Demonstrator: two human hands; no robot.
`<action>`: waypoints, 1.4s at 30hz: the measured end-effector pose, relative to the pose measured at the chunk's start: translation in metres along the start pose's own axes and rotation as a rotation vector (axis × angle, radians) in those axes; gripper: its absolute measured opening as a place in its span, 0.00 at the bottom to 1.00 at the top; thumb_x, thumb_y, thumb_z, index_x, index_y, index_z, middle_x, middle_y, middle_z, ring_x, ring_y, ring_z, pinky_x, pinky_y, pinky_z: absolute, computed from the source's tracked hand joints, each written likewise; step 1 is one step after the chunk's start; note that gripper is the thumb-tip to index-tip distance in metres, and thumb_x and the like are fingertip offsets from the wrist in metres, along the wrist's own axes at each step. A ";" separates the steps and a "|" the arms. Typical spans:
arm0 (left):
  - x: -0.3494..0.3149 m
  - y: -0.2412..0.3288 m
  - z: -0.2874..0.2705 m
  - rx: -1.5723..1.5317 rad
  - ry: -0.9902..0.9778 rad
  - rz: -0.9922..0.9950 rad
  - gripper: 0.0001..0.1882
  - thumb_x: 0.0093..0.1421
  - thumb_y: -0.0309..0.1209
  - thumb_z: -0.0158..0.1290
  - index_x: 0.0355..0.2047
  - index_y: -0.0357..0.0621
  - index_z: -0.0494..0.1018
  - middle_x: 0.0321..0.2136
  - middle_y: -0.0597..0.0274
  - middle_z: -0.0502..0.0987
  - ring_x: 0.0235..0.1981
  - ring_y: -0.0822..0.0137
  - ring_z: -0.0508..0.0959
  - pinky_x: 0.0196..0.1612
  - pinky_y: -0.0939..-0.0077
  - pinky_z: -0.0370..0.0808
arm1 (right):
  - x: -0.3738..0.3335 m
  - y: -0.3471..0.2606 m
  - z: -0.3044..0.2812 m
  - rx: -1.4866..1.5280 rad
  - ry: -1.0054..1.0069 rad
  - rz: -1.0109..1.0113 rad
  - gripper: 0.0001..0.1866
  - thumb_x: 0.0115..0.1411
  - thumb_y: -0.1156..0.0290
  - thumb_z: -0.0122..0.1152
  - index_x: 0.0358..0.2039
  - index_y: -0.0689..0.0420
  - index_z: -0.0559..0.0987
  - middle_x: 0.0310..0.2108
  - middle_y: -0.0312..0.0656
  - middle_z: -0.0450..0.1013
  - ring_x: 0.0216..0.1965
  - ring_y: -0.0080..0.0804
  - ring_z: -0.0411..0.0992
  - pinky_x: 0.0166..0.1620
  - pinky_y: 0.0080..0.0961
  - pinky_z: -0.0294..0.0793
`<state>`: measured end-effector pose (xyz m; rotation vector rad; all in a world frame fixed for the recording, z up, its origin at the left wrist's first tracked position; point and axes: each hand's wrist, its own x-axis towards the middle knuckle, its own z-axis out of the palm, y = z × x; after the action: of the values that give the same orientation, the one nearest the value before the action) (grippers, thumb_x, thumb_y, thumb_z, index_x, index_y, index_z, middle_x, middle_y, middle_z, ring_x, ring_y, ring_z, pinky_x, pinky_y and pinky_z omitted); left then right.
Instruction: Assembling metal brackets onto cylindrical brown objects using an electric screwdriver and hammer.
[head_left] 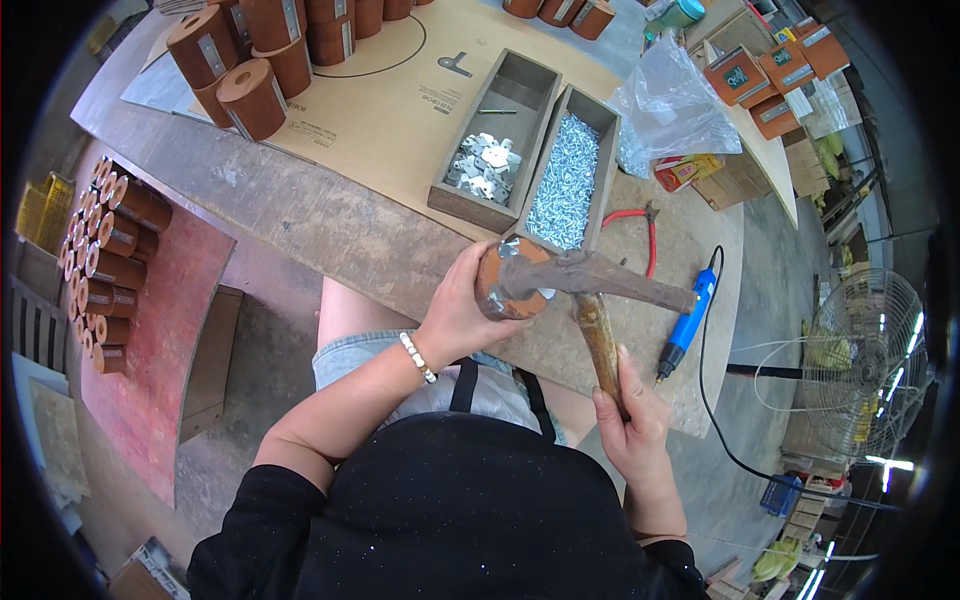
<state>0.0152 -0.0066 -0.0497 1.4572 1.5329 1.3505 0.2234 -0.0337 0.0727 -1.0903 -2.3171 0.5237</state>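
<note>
My left hand (457, 305), with a beaded bracelet at the wrist, wraps round a reddish-brown cylinder (489, 287) near the table's front edge. Bits of silvery metal show on its end. In my right hand (637, 418) is a hammer, gripped by its worn wooden handle (599, 345). The long, dark hammer head (612, 277) lies across the cylinder's end in this view and hides part of it; whether they touch I cannot tell. Just beyond stand two wooden trays, one with small metal plates (484, 166), the other full of screws (564, 185).
Red-handled pliers (652, 245) and a blue electric screwdriver (690, 322) with a black cord lie to the right. Similar cylinders (254, 98) stand at the back left, and more (118, 265) on a red table. A plastic bag (665, 105) and a fan (865, 365) are at the right.
</note>
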 end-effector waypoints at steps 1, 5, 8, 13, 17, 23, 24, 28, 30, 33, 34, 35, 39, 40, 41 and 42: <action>0.000 -0.001 0.000 -0.002 0.005 0.006 0.47 0.33 0.31 0.68 0.53 0.39 0.55 0.44 0.53 0.68 0.45 0.64 0.71 0.48 0.71 0.69 | -0.002 0.000 0.000 0.000 -0.001 -0.001 0.26 0.50 0.78 0.59 0.51 0.65 0.67 0.24 0.47 0.71 0.22 0.35 0.70 0.27 0.25 0.69; 0.000 -0.002 0.001 -0.023 -0.001 -0.007 0.46 0.33 0.30 0.67 0.53 0.39 0.55 0.43 0.54 0.69 0.44 0.64 0.72 0.47 0.72 0.69 | -0.004 -0.001 0.002 -0.044 0.015 -0.029 0.26 0.50 0.78 0.60 0.52 0.64 0.66 0.24 0.47 0.70 0.22 0.36 0.69 0.27 0.26 0.69; 0.000 0.001 0.000 0.016 0.018 0.034 0.46 0.33 0.30 0.67 0.52 0.40 0.55 0.43 0.53 0.69 0.44 0.64 0.72 0.47 0.72 0.70 | -0.005 0.003 0.010 -0.064 -0.063 -0.006 0.27 0.50 0.78 0.60 0.52 0.63 0.66 0.23 0.47 0.69 0.22 0.37 0.69 0.27 0.28 0.69; 0.000 0.003 -0.002 -0.011 -0.011 -0.009 0.46 0.33 0.32 0.67 0.52 0.39 0.55 0.44 0.50 0.68 0.47 0.58 0.69 0.49 0.69 0.67 | -0.004 0.005 0.009 -0.048 -0.049 0.005 0.27 0.50 0.77 0.59 0.53 0.61 0.66 0.22 0.46 0.68 0.21 0.38 0.68 0.26 0.29 0.69; 0.000 0.004 -0.001 0.038 0.012 0.034 0.47 0.32 0.31 0.68 0.52 0.40 0.55 0.43 0.53 0.69 0.44 0.63 0.72 0.47 0.71 0.70 | -0.007 0.008 0.011 -0.061 -0.062 -0.002 0.28 0.50 0.77 0.59 0.53 0.61 0.65 0.21 0.45 0.67 0.20 0.38 0.68 0.26 0.29 0.69; 0.002 0.000 0.000 0.029 -0.003 0.015 0.47 0.32 0.33 0.69 0.52 0.40 0.55 0.43 0.53 0.69 0.44 0.64 0.72 0.47 0.71 0.70 | 0.000 0.005 0.003 -0.068 -0.020 -0.017 0.27 0.50 0.77 0.58 0.53 0.61 0.65 0.21 0.46 0.67 0.20 0.38 0.68 0.26 0.29 0.69; 0.001 0.000 0.001 0.029 -0.010 0.017 0.47 0.32 0.33 0.69 0.52 0.40 0.55 0.43 0.53 0.69 0.44 0.64 0.72 0.47 0.71 0.70 | 0.000 0.003 0.003 -0.078 -0.014 -0.001 0.27 0.51 0.77 0.58 0.53 0.61 0.65 0.21 0.46 0.67 0.20 0.38 0.67 0.26 0.29 0.69; 0.002 0.003 0.002 0.001 -0.022 -0.012 0.48 0.32 0.33 0.69 0.53 0.40 0.55 0.44 0.52 0.69 0.46 0.62 0.71 0.48 0.70 0.69 | -0.002 0.016 0.013 -0.013 -0.093 0.025 0.28 0.51 0.77 0.58 0.54 0.62 0.64 0.20 0.46 0.67 0.19 0.37 0.67 0.25 0.28 0.69; 0.001 0.004 -0.001 0.012 -0.042 -0.037 0.49 0.32 0.34 0.69 0.53 0.40 0.54 0.45 0.51 0.67 0.48 0.60 0.69 0.49 0.69 0.68 | -0.002 0.023 0.011 0.054 -0.006 0.042 0.27 0.52 0.77 0.57 0.54 0.63 0.64 0.21 0.44 0.67 0.18 0.32 0.67 0.25 0.27 0.68; -0.001 0.009 -0.013 0.185 0.084 0.230 0.49 0.34 0.36 0.68 0.55 0.40 0.53 0.50 0.48 0.63 0.52 0.52 0.65 0.53 0.63 0.64 | -0.007 0.047 0.003 0.169 0.195 0.321 0.27 0.55 0.77 0.54 0.56 0.62 0.61 0.20 0.37 0.66 0.16 0.23 0.65 0.21 0.22 0.66; -0.004 0.011 -0.018 0.225 0.072 0.320 0.46 0.35 0.38 0.67 0.54 0.40 0.56 0.52 0.47 0.61 0.53 0.49 0.63 0.53 0.61 0.63 | -0.003 0.052 0.001 0.172 0.200 0.324 0.27 0.55 0.77 0.54 0.56 0.62 0.61 0.20 0.37 0.66 0.16 0.23 0.65 0.21 0.22 0.66; -0.005 0.012 -0.022 0.263 0.062 0.414 0.44 0.37 0.39 0.65 0.53 0.40 0.58 0.53 0.46 0.59 0.54 0.46 0.61 0.54 0.58 0.61 | 0.005 0.057 0.000 0.340 0.289 0.458 0.28 0.57 0.76 0.52 0.57 0.61 0.58 0.19 0.34 0.64 0.14 0.19 0.62 0.17 0.17 0.62; -0.009 0.009 -0.028 0.401 -0.054 0.529 0.35 0.40 0.38 0.63 0.49 0.38 0.66 0.53 0.47 0.61 0.54 0.48 0.62 0.53 0.56 0.61 | 0.006 0.109 0.011 0.601 0.387 0.722 0.28 0.58 0.76 0.50 0.59 0.59 0.56 0.19 0.31 0.62 0.12 0.15 0.59 0.13 0.13 0.59; -0.011 0.009 -0.029 0.412 -0.028 0.545 0.31 0.41 0.37 0.62 0.45 0.38 0.68 0.52 0.48 0.63 0.54 0.48 0.62 0.53 0.56 0.62 | 0.004 0.124 0.016 0.624 0.371 0.764 0.28 0.58 0.75 0.51 0.58 0.59 0.56 0.18 0.33 0.63 0.12 0.17 0.61 0.13 0.15 0.60; -0.012 0.010 -0.029 0.422 -0.002 0.561 0.27 0.41 0.36 0.62 0.42 0.38 0.71 0.51 0.49 0.65 0.54 0.49 0.62 0.53 0.56 0.62 | 0.001 0.136 0.022 0.628 0.378 0.763 0.28 0.58 0.75 0.51 0.58 0.59 0.56 0.18 0.33 0.63 0.12 0.17 0.61 0.13 0.15 0.60; -0.014 0.008 -0.030 0.383 0.018 0.573 0.23 0.41 0.35 0.62 0.38 0.39 0.73 0.48 0.49 0.67 0.53 0.50 0.63 0.53 0.58 0.62 | 0.000 0.145 0.027 0.642 0.395 0.822 0.28 0.58 0.74 0.51 0.58 0.59 0.56 0.18 0.34 0.64 0.12 0.18 0.62 0.13 0.15 0.61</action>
<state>-0.0070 -0.0284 -0.0362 2.2565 1.5019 1.4225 0.2926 0.0500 -0.0276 -1.5787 -1.1518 1.1262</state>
